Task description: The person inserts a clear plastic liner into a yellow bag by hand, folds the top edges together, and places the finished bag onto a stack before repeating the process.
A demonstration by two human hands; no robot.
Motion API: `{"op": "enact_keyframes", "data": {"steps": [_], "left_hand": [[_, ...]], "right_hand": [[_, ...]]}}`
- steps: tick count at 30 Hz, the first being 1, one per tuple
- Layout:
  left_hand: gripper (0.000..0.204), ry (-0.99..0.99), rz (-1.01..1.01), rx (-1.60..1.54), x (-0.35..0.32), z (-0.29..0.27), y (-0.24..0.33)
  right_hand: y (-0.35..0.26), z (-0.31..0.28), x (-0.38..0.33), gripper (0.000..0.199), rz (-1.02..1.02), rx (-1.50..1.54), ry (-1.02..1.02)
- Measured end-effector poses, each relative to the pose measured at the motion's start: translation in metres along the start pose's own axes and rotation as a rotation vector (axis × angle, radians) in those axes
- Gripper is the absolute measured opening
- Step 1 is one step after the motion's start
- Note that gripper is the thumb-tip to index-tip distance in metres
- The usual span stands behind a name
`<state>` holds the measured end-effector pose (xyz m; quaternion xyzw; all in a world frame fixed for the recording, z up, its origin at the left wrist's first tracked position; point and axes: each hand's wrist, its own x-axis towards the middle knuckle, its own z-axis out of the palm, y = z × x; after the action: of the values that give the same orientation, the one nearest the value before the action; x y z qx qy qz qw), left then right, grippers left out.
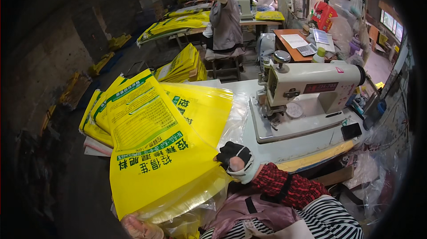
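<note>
Fingers of your right hand [237,160], in a black and white glove, curl together against the right edge of the top yellow sack [153,150], pinching it where the yellow meets its clear plastic liner [191,203]. The sack spreads out to the left of those fingers, tilted up toward you, its green and black printed panel facing the camera. Your red plaid sleeve [289,188] runs back from the glove to your striped apron at the lower edge.

Your left hand [138,228] shows only as a pinkish glove at the bottom of the view, tucked under the sack's lower corner and the crumpled liner; you cannot tell from here whether its fingers are closed or spread.

Behind the held sack, a second yellow sack [204,105] lies flat on the pale sewing table [240,90], and more of them fan out in a stack [95,119] at the left. To the right of your gloved hand stands a white industrial sewing machine [311,85], well apart from the sack. Farther back, a person in a grey top [226,21] sits at another table piled with yellow sacks [173,25].
</note>
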<state>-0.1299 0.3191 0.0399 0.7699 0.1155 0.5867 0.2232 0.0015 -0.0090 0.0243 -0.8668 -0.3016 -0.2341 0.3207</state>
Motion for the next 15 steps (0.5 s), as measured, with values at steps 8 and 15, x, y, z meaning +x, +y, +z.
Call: {"op": "enact_keyframes", "data": {"steps": [8,15], "left_hand": [[0.024,-0.067,-0.162,-0.198,-0.006,0.007,0.019],[0.023,-0.071,-0.185,-0.248,0.003,0.008,0.014]], "right_hand": [[0.003,0.006,-0.002,0.016,-0.033,-0.008,0.054],[0.008,0.01,-0.011,0.018,-0.038,-0.064,-0.039]]}}
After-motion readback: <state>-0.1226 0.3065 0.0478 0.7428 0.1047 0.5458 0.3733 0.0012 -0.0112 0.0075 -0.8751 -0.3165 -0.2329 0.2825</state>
